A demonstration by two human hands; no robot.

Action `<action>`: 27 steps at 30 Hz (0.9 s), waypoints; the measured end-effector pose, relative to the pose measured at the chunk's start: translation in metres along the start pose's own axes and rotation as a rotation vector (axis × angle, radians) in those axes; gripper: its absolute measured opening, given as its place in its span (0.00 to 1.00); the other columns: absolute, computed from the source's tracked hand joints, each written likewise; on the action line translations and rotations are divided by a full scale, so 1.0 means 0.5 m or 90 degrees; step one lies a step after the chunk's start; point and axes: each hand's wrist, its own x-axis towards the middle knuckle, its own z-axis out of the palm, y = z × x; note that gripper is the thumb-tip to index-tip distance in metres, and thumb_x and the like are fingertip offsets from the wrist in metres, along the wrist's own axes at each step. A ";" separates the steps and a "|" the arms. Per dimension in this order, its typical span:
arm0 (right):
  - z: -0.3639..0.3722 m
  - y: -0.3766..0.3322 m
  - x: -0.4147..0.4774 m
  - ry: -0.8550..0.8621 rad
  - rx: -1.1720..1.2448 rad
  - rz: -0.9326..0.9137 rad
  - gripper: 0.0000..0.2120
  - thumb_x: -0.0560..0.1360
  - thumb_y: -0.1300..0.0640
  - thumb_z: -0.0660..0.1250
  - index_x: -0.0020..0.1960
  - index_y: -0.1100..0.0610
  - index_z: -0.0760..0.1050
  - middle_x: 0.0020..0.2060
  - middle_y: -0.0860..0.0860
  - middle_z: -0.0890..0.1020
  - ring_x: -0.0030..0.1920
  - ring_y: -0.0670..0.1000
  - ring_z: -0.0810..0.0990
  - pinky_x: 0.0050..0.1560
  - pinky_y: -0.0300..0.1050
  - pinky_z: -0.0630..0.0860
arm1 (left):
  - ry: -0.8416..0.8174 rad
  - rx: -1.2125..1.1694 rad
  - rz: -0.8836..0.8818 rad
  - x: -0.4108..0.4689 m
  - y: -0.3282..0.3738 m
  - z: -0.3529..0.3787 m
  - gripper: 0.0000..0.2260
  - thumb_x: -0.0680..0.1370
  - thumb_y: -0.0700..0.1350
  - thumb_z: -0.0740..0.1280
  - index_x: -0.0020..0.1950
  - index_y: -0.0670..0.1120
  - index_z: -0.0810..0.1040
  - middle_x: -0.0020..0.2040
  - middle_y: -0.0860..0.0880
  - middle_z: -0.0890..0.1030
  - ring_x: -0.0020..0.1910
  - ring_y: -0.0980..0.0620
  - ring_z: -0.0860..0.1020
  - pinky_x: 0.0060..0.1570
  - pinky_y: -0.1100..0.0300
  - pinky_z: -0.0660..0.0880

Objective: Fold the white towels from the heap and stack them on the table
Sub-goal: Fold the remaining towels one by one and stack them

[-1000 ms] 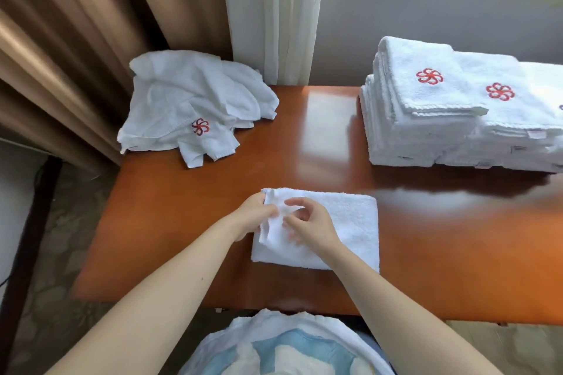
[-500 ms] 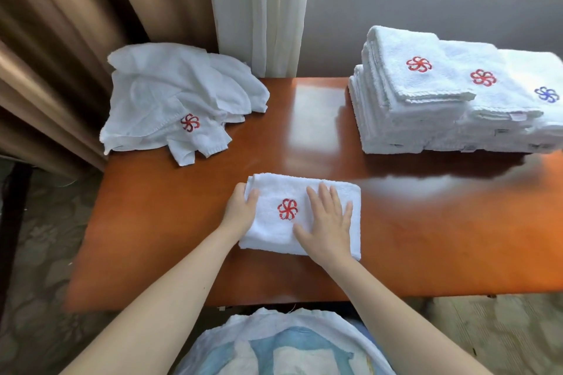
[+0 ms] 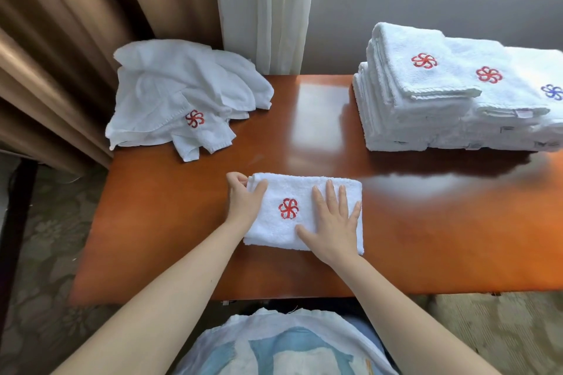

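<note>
The folded towel [image 3: 289,189] is probably light, soft and floppy. The right hand [image 3: 332,222] lies spread flat on it, and the left hand [image 3: 243,201] seemingly pinches its left edge. It is best lifted by both ends.

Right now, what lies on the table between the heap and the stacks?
Nothing: in the head view only bare, shiny table separates the heap from the stacks.

Left hand [image 3: 245,204], right hand [image 3: 333,228] on towel [image 3: 289,187]

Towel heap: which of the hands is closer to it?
Left. The left hand grips the folded towel at its left edge, nearer the heap; the right hand lies flat further right.
</note>
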 end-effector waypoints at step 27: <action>-0.021 0.023 0.011 0.006 -0.003 -0.044 0.33 0.81 0.41 0.54 0.81 0.48 0.45 0.80 0.47 0.40 0.78 0.51 0.32 0.74 0.62 0.30 | 0.012 0.270 0.053 0.001 -0.011 -0.010 0.09 0.83 0.55 0.56 0.49 0.52 0.68 0.38 0.55 0.75 0.34 0.55 0.72 0.32 0.59 0.64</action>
